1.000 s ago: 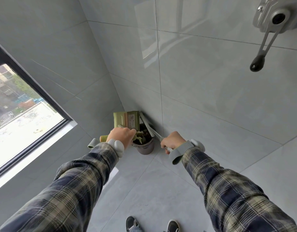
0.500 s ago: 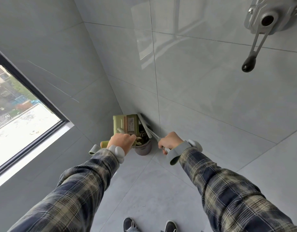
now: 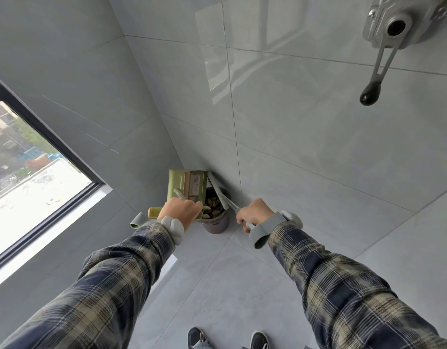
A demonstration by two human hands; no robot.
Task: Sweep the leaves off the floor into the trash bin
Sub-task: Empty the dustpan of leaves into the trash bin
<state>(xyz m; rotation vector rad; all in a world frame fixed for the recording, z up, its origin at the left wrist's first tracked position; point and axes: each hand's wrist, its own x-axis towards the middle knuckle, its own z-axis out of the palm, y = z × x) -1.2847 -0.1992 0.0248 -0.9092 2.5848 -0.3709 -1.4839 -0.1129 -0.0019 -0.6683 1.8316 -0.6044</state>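
Change: dustpan is staying tipped over trash bin.
Hands: left hand is gripping dustpan, right hand is gripping brush.
Leaves: lying inside trash bin, far corner.
Risk: brush knocking trash bin over, spilling leaves.

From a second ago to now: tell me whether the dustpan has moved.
No. The dustpan stays tipped over the trash bin, at the same spot above its rim.

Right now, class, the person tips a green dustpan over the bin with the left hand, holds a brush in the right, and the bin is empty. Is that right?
Not quite: the bin is not empty; the head view shows leaves in it. The left hand tips the green dustpan over it, and the right hand holds the brush.
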